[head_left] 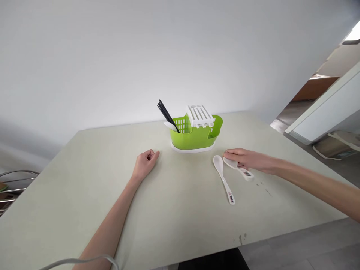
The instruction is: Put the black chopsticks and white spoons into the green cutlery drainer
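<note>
My right hand [243, 157] is closed on a short white spoon [245, 173] near its bowl, and the handle with a dark printed mark slants down to the right. Just left of it, a second white spoon [222, 176] lies on the table, bowl toward the back. My left hand [144, 164] rests on the table in a loose fist with nothing in it. Behind both hands stands a green cutlery caddy [191, 140] with a white slotted top and white base. Black chopsticks [165, 112] and a white utensil [170, 126] lean out of its left compartment.
The pale table [180, 210] meets a white wall [157, 56] at the back. A grey cable [84, 259] crosses my left forearm at the bottom. Metal rack bars [17, 180] show beyond the left edge. Dark marks [241, 238] spot the front of the tabletop.
</note>
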Demonstrator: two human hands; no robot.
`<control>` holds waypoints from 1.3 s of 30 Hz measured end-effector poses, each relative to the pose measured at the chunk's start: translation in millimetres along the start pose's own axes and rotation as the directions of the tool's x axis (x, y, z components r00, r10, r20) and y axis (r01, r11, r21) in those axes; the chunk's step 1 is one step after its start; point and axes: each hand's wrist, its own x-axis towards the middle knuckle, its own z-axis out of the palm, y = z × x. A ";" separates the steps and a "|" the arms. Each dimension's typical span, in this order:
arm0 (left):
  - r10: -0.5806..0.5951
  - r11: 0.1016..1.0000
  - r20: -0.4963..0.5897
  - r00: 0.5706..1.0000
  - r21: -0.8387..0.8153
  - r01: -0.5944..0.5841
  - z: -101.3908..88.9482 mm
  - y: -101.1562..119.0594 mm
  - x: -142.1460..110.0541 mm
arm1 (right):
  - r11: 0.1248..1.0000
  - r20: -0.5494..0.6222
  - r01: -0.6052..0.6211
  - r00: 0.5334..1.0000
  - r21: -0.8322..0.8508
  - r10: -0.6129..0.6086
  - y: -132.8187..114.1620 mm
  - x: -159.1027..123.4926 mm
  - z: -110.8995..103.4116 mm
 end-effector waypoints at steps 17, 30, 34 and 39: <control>0.032 0.999 0.011 0.999 0.013 -0.032 -1.2 -4.8 -0.6 | 0.506 -0.443 0.066 0.395 -0.860 -0.805 -146.1 -6.0 -21.5; 0.049 0.998 0.004 0.999 0.026 -0.049 -0.1 -10.5 -2.0 | -0.104 0.068 -0.039 0.520 -0.994 -0.851 -155.6 34.0 29.3; 0.053 0.998 0.005 0.999 0.039 -0.053 0.0 -11.1 -1.7 | -0.153 0.098 -0.046 0.579 -0.987 -0.809 -153.1 51.4 42.7; 0.066 0.997 -0.001 0.998 0.042 -0.066 -0.3 -12.0 -1.2 | -0.150 0.112 -0.006 0.632 -0.989 -0.767 -152.2 66.0 57.4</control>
